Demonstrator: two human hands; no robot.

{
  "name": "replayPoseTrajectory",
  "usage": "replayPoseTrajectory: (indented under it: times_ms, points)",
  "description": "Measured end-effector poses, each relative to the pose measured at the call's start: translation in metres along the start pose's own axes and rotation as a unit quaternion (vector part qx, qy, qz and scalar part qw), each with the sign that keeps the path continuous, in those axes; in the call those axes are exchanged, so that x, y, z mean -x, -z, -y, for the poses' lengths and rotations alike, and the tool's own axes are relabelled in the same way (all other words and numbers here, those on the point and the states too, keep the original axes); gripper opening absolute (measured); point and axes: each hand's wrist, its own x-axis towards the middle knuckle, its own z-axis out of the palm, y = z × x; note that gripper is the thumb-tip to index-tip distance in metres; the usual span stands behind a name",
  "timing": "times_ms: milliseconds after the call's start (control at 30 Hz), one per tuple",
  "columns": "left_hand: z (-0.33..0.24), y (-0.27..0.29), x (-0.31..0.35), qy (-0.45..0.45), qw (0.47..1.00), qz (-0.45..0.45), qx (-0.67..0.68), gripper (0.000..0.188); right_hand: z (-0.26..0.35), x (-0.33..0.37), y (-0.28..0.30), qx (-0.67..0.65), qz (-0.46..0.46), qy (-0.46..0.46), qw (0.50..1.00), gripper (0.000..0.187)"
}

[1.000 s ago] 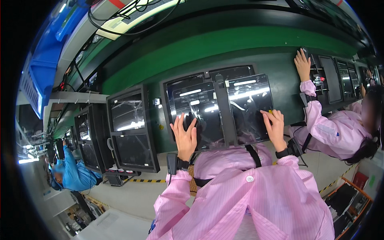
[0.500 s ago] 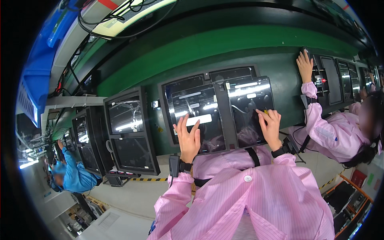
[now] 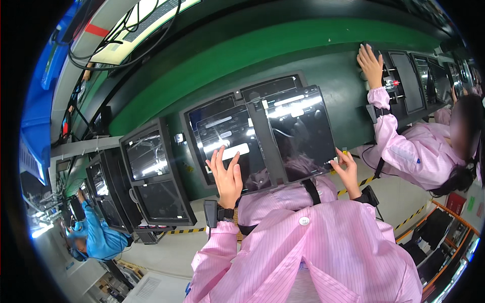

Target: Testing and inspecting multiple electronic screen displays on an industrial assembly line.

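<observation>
Two flat black screens lie side by side on a dark tray frame (image 3: 258, 144) in front of me. My left hand (image 3: 226, 178) rests with spread fingers on the lower left part of the left screen (image 3: 247, 169), next to a white label strip (image 3: 235, 151). At the lower right corner of the right screen (image 3: 303, 136), my right hand (image 3: 347, 169) is closed, thumb and fingers near the edge. A small yellow piece (image 3: 345, 150) shows at its fingertips; what it belongs to is too small to make out.
Another black tray with two screens (image 3: 159, 174) stands to the left, with more frames (image 3: 104, 177) beyond. On the right, a co-worker in a pink sleeve (image 3: 391, 123) reaches to a dark fixture (image 3: 396, 83). A person in blue (image 3: 101, 227) works at far left.
My right hand has moved from the right screen's surface toward its lower right corner, and the yellow piece moved with it. My left hand stays on the left screen. The view has shifted slightly.
</observation>
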Motion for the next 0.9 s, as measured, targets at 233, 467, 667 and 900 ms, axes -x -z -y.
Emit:
replayPoseTrajectory:
  times_ms: [233,467,667,900]
  points:
    - [-0.006,-0.002,0.006,0.002,1.0,0.001,0.0,0.032,0.009,-0.004,0.001,0.038,-0.013,0.02,0.999,0.041]
    - [-0.005,0.0,0.017,0.021,1.0,-0.011,-0.003,0.032,0.053,-0.025,-0.014,0.157,-0.029,0.183,0.97,0.022]
    - [-0.004,0.002,0.023,0.033,0.999,-0.017,-0.002,0.033,0.073,-0.046,-0.041,0.203,0.002,0.265,0.943,0.015]
    - [-0.005,0.003,0.029,0.042,0.999,-0.016,0.011,0.032,0.08,-0.055,-0.055,0.219,0.0,0.297,0.929,0.018]
